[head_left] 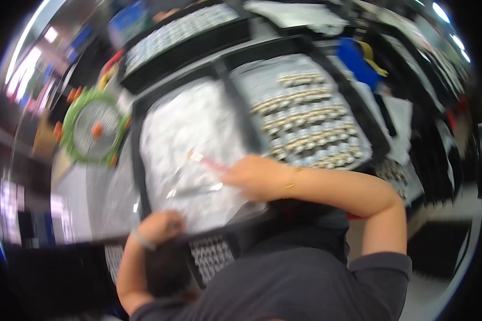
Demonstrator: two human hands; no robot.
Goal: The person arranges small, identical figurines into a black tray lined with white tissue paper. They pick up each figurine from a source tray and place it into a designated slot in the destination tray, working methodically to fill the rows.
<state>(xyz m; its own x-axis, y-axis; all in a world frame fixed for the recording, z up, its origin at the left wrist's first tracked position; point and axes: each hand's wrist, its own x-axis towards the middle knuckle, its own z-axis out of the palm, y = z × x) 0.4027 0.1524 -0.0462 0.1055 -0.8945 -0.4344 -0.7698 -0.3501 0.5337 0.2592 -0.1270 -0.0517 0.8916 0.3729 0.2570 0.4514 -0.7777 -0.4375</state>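
My right hand (260, 177) reaches over a black tray lined with a clear plastic bag of white material (193, 128). Its fingers are pinched on a small white piece with an orange end (196, 157). Something pink shows at the fingertips, but blur hides whether it belongs to that piece. At the near left corner of the same tray, my left hand (162, 227) is closed, fingers curled in. What it holds, if anything, cannot be made out. Right of the bag, a second tray carries rows of small white and gold parts (310, 120), apart from both hands.
A green round fan (93, 125) with orange knobs stands on the left. Behind the trays sits another black tray of pale parts (182, 32). A blue object (358, 61) with a yellow piece lies at the back right, near loose parts (392, 174) at right.
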